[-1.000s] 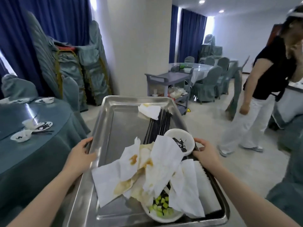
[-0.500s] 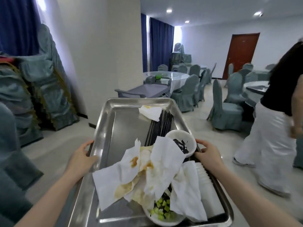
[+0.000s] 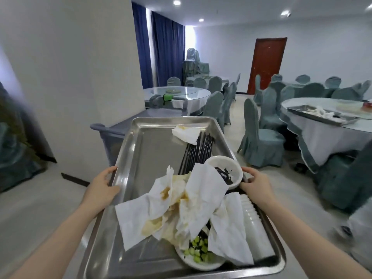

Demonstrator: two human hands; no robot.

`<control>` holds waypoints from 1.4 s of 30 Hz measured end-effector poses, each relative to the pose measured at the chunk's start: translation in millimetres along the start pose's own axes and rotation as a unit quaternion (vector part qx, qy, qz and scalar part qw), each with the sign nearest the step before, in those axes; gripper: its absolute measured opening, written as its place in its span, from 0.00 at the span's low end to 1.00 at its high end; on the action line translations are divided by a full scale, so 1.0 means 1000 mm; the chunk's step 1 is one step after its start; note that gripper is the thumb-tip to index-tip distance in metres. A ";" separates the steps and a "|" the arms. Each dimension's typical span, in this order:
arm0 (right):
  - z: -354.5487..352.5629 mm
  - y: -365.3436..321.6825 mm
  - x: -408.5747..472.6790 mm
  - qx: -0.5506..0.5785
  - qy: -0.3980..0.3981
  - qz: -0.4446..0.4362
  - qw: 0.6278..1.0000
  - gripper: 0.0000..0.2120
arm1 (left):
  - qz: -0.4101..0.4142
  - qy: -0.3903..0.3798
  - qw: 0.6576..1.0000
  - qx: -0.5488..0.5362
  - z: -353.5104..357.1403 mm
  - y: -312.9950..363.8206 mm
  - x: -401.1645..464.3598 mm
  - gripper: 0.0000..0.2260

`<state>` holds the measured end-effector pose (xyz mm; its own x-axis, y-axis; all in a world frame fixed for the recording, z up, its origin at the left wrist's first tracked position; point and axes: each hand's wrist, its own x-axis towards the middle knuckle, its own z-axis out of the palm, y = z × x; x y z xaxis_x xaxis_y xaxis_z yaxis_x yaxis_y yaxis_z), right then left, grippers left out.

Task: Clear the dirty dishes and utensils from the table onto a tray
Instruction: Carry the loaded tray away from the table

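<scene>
Head view: tray point(image 3: 141, 150), perhaps over cart point(image 3: 112, 133)

Steel tray point(image 3: 128, 158) bearing stained napkins point(image 3: 201, 200), black chopsticks point(image 3: 198, 152), bowls point(image 3: 226, 171).

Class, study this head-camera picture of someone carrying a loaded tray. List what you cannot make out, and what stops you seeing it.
- Head view: the plate at the near end lies mostly under the stained napkins.
- Near ends of the black chopsticks run under the napkins and the small bowl.
- The left hand and right hand grip the tray; fingers under its rim are hidden.
- Left edge: blurred grey-green shape, unidentifiable.
</scene>
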<state>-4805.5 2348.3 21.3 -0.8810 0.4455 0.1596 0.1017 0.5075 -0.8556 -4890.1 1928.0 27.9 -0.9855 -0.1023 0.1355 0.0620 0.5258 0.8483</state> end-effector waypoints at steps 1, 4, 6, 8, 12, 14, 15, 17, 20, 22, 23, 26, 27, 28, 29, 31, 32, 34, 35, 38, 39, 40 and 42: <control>0.009 -0.001 0.029 0.004 0.000 -0.002 1.000 0.23 | -0.001 0.003 1.000 0.006 0.007 0.002 0.026 0.29; 0.040 -0.011 0.112 0.005 -0.016 -0.008 1.000 0.23 | -0.013 0.000 1.000 -0.001 0.019 0.006 0.100 0.29; 0.064 -0.018 0.160 0.013 -0.025 -0.010 1.000 0.23 | -0.018 -0.001 1.000 0.009 0.026 0.005 0.146 0.29; 0.090 -0.024 0.209 0.018 -0.031 -0.010 0.999 0.23 | -0.022 0.010 1.000 0.020 0.035 0.002 0.198 0.28; 0.144 -0.030 0.302 0.011 -0.040 -0.006 0.999 0.22 | -0.022 0.002 1.000 0.008 0.058 -0.006 0.311 0.26; 0.166 -0.030 0.341 0.020 -0.038 0.001 0.999 0.23 | -0.023 -0.011 1.000 -0.003 0.070 -0.010 0.362 0.27; 0.178 -0.030 0.362 0.024 -0.036 0.008 0.999 0.23 | -0.026 -0.020 0.999 -0.007 0.077 -0.011 0.389 0.27; 0.198 -0.031 0.405 0.028 -0.030 0.019 0.999 0.23 | -0.027 -0.032 0.999 -0.007 0.088 -0.011 0.441 0.26; 0.227 -0.033 0.463 0.023 -0.030 0.036 0.999 0.23 | -0.030 -0.045 0.998 0.014 0.098 -0.012 0.507 0.26; 0.245 -0.036 0.496 0.027 -0.035 0.046 0.998 0.22 | -0.025 -0.054 0.998 0.027 0.104 -0.016 0.545 0.25; 0.255 -0.036 0.515 0.031 -0.037 0.048 0.998 0.22 | -0.020 -0.061 0.997 0.033 0.108 -0.019 0.565 0.24; 0.285 -0.038 0.575 0.035 -0.045 0.053 0.997 0.23 | -0.012 -0.062 0.997 0.048 0.121 -0.028 0.626 0.24; 0.297 -0.037 0.596 0.034 -0.052 0.056 0.997 0.23 | -0.015 -0.062 0.997 0.050 0.125 -0.033 0.647 0.25; 0.309 -0.037 0.616 0.032 -0.059 0.057 0.996 0.24 | -0.023 -0.063 0.996 0.053 0.130 -0.037 0.668 0.25; 0.321 -0.036 0.636 0.033 -0.063 0.056 0.996 0.24 | -0.028 -0.065 0.996 0.058 0.134 -0.040 0.689 0.26; 0.347 -0.032 0.676 0.040 -0.062 0.050 0.996 0.24 | -0.031 -0.061 0.995 0.070 0.143 -0.045 0.730 0.27; 0.359 -0.031 0.697 0.044 -0.065 0.047 0.996 0.24 | -0.033 -0.058 0.995 0.072 0.149 -0.046 0.751 0.27; 0.381 -0.030 0.739 0.050 -0.076 0.047 0.995 0.23 | -0.036 -0.051 0.995 0.078 0.160 -0.049 0.790 0.28; 0.392 -0.030 0.759 0.050 -0.082 0.049 0.994 0.24 | -0.041 -0.049 0.994 0.086 0.164 -0.052 0.807 0.28; 0.424 -0.032 0.808 0.051 -0.101 0.053 0.992 0.24 | -0.072 -0.047 0.991 0.105 0.172 -0.062 0.849 0.29; 0.434 -0.032 0.821 0.051 -0.107 0.056 0.991 0.24 | -0.083 -0.052 0.989 0.107 0.173 -0.066 0.862 0.30; 0.444 -0.031 0.834 0.049 -0.111 0.059 0.991 0.24 | -0.095 -0.056 0.988 0.109 0.174 -0.070 0.874 0.30; 0.463 -0.030 0.853 0.042 -0.117 0.065 0.990 0.23 | -0.115 -0.061 0.985 0.117 0.176 -0.079 0.895 0.30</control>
<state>-5773.9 2371.3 -44.9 -0.9469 0.3149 -0.0649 0.1913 0.3896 -0.9009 -5804.5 1943.8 -8.4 -0.9817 -0.1468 -0.1210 -0.1890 0.6823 0.7062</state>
